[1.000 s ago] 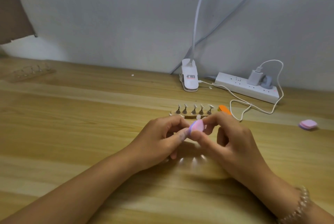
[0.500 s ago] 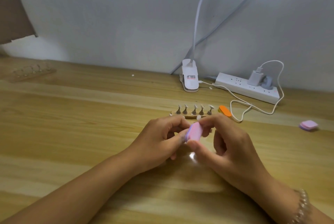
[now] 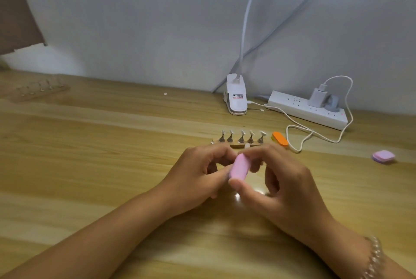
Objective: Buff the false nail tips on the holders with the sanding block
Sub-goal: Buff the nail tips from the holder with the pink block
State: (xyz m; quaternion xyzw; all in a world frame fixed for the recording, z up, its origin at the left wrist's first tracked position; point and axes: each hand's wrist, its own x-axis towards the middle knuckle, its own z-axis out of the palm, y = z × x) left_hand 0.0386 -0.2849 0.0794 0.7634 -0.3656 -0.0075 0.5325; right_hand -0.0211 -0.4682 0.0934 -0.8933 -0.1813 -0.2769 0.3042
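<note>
I've got both hands in close over the wooden surface (image 3: 90, 155). Right hand (image 3: 283, 184) is pinched on the pink block (image 3: 239, 169), thumb at its near end, fingers over the top. Left hand (image 3: 198, 177) is curled tight right against the block — whatever it grips is hidden from me, so I can't say what's in there. Behind the knuckles, five tips (image 3: 242, 133) sit on their little holders (image 3: 241, 139) in a row; one pale tip (image 3: 247, 146) just peeks above the fingers. Writing? Only a label on the white lamp clip (image 3: 236, 101) — a red band, text too small to read. Right of the row lies an orange block (image 3: 279, 138), then a white cable (image 3: 315, 134) looping to the power strip (image 3: 299, 110). Another pink pad (image 3: 383, 156) sits far right. Far left, a clear rack (image 3: 38, 89) — blurred. Beaded bracelet (image 3: 374, 258) on the right wrist.
</note>
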